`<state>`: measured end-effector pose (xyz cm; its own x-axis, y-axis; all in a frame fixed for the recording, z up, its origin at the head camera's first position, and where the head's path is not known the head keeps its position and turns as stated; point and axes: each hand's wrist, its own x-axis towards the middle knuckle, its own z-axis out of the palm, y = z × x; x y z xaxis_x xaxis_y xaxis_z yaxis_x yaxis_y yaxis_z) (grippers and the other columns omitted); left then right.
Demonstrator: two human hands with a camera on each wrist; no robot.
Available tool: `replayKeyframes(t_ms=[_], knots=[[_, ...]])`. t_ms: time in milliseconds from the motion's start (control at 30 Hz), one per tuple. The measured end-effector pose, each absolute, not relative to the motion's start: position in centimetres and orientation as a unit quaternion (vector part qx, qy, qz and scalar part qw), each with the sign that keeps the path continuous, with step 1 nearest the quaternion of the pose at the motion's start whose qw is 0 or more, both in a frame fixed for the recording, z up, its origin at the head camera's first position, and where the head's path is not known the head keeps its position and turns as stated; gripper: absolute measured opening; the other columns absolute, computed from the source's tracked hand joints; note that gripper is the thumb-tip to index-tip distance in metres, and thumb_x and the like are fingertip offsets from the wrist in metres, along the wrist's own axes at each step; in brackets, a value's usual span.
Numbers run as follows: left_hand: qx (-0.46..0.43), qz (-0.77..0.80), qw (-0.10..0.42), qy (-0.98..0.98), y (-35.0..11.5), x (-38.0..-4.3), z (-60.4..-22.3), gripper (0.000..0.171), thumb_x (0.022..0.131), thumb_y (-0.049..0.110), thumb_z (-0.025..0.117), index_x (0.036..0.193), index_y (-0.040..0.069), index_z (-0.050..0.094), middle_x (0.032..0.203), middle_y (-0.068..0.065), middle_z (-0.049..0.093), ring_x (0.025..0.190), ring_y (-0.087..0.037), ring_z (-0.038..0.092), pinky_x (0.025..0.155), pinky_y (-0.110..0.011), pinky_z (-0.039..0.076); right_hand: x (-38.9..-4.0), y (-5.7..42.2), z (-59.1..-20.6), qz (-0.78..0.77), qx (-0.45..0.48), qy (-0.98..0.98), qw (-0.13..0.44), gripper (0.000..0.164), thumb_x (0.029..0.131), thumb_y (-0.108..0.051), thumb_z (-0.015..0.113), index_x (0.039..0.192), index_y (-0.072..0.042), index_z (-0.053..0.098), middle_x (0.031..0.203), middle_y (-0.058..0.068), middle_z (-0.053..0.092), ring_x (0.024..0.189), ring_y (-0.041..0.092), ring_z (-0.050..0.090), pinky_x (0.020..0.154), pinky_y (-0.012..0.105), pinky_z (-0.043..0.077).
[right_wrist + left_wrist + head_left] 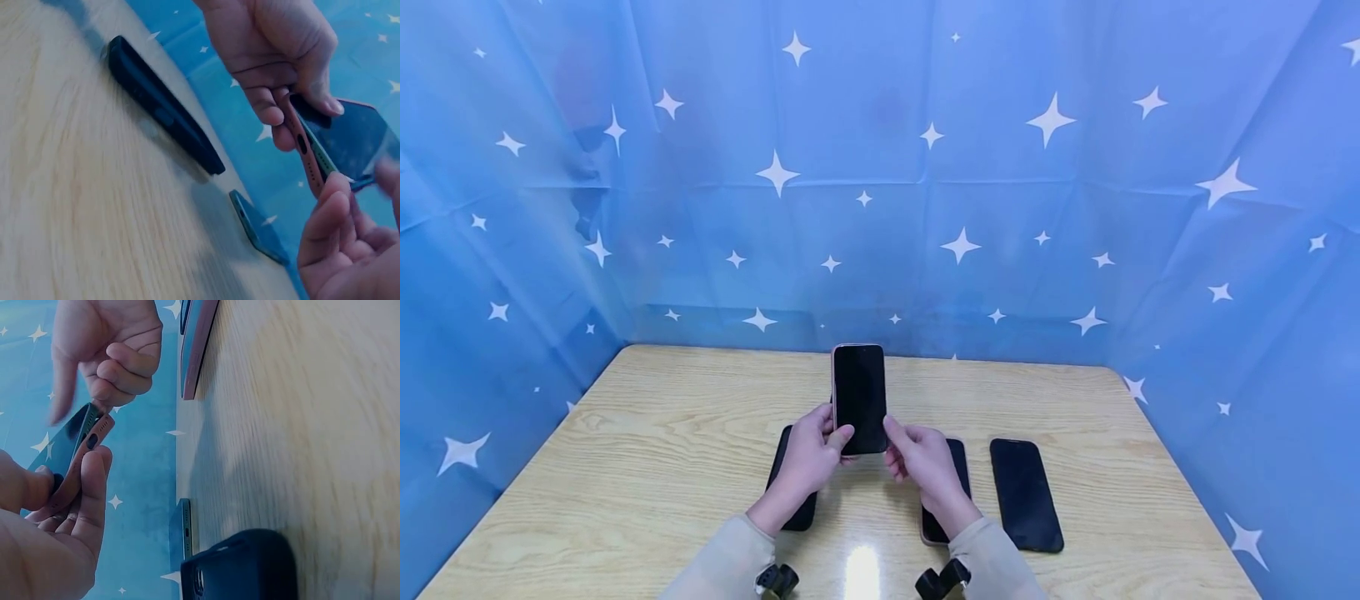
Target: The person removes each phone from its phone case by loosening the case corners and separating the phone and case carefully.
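Observation:
A dark-screened phone (860,387) is held upright above the table between both hands. In the right wrist view its pink case (307,162) stands away from the phone along the bottom edge, leaving a gap at the corner. My left hand (808,454) grips phone and case together, thumb on the screen and fingers behind. With curled fingers my right hand (925,467) holds the loosened corner of the case; its thumb is blurred in both wrist views. A black phone case (159,109) lies beside the left forearm.
Under the right forearm lies a phone in a pink case (958,467), partly covered. Farther right is a black phone (1026,496). Another phone (253,228) lies beyond the black case. A starry blue curtain (880,225) hangs around the wooden table (647,450).

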<state>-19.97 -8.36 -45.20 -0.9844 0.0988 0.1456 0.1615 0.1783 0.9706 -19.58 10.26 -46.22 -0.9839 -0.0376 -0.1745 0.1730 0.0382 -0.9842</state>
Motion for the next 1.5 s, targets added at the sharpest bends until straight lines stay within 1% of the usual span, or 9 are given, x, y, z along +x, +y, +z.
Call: replayKeyframes(t_ms=[233,333,467,667,833,933,1133,1367,1500], knots=[[-0.079,-0.633,0.02,-0.77,-8.6,-20.2,-45.5,0.012,0.099,-0.002,0.064,0.11,-0.006,0.064,0.094,-0.02,0.075,0.077,-0.027,0.075,0.06,-0.038,0.063,-19.7,10.4,-46.3,-0.606,-0.069,0.792,0.04,0.037,0.092,-0.025,0.08,0.076,-0.004,0.055,0.057,0.0,0.051,0.049,0.01,0.046,0.047,0.022,0.035],[-0.074,-0.625,0.017,-0.777,-8.8,-20.1,-45.5,0.011,0.099,0.002,0.066,0.108,-0.004,0.064,0.088,-0.015,0.074,0.071,-0.023,0.073,0.06,-0.038,0.062,-19.8,10.6,-46.1,-0.56,-0.108,0.821,0.028,0.042,0.093,-0.027,0.079,0.071,-0.006,0.05,0.054,-0.003,0.045,0.046,0.008,0.042,0.046,0.021,0.029],[-0.068,-0.625,0.02,-0.777,-8.8,-20.1,-45.5,0.011,0.099,0.003,0.068,0.106,-0.004,0.064,0.085,-0.014,0.074,0.068,-0.02,0.072,0.059,-0.037,0.062,-20.0,11.0,-45.9,-0.521,-0.137,0.842,0.014,0.044,0.094,-0.03,0.078,0.069,-0.01,0.048,0.055,-0.006,0.042,0.046,0.008,0.042,0.046,0.02,0.028],[-0.056,-0.613,0.029,-0.788,-8.8,-20.1,-45.3,0.015,0.098,0.009,0.071,0.103,-0.003,0.064,0.081,-0.013,0.074,0.061,-0.023,0.07,0.053,-0.034,0.058,-20.0,11.4,-45.7,-0.525,-0.154,0.837,0.016,0.033,0.097,-0.027,0.074,0.073,-0.011,0.058,0.06,0.0,0.055,0.051,0.012,0.051,0.049,0.023,0.039],[-0.051,-0.608,0.031,-0.792,-8.8,-20.2,-45.4,0.017,0.097,0.01,0.072,0.103,-0.003,0.064,0.08,-0.012,0.074,0.057,-0.023,0.068,0.051,-0.031,0.056,-20.0,11.5,-45.8,-0.579,-0.16,0.798,0.051,0.026,0.101,-0.019,0.068,0.082,-0.001,0.065,0.071,0.012,0.069,0.063,0.024,0.067,0.063,0.028,0.057],[-0.048,-0.612,0.031,-0.789,-8.7,-20.2,-45.4,0.017,0.097,0.01,0.072,0.103,-0.004,0.064,0.08,-0.011,0.074,0.057,-0.023,0.069,0.052,-0.034,0.057,-20.0,11.6,-45.7,-0.617,-0.156,0.767,0.079,0.023,0.103,-0.012,0.064,0.088,0.005,0.064,0.079,0.017,0.073,0.071,0.027,0.073,0.072,0.032,0.062],[-0.048,-0.643,0.008,-0.764,-8.7,-20.2,-45.4,0.017,0.099,0.008,0.07,0.107,-0.005,0.063,0.085,-0.013,0.074,0.069,-0.026,0.073,0.059,-0.037,0.061,-19.8,11.6,-45.5,-0.66,-0.127,0.734,0.097,0.021,0.104,-0.007,0.061,0.094,0.012,0.063,0.086,0.021,0.075,0.076,0.024,0.075,0.079,0.037,0.063],[-0.074,-0.689,-0.051,-0.719,-9.1,-20.2,-44.7,0.014,0.103,-0.001,0.058,0.112,-0.01,0.057,0.096,-0.022,0.073,0.082,-0.047,0.073,0.078,-0.051,0.062,-19.9,11.9,-45.5,-0.674,-0.103,0.726,0.083,0.022,0.104,-0.006,0.059,0.092,0.012,0.062,0.084,0.021,0.075,0.073,0.021,0.075,0.082,0.035,0.063],[-0.08,-0.701,-0.073,-0.705,-9.1,-20.0,-44.3,0.016,0.103,-0.003,0.056,0.116,-0.013,0.055,0.101,-0.025,0.072,0.087,-0.049,0.072,0.084,-0.056,0.06,-20.0,12.1,-45.5,-0.674,-0.106,0.727,0.078,0.021,0.105,-0.004,0.056,0.099,0.014,0.064,0.086,0.024,0.075,0.073,0.02,0.075,0.082,0.036,0.063]])
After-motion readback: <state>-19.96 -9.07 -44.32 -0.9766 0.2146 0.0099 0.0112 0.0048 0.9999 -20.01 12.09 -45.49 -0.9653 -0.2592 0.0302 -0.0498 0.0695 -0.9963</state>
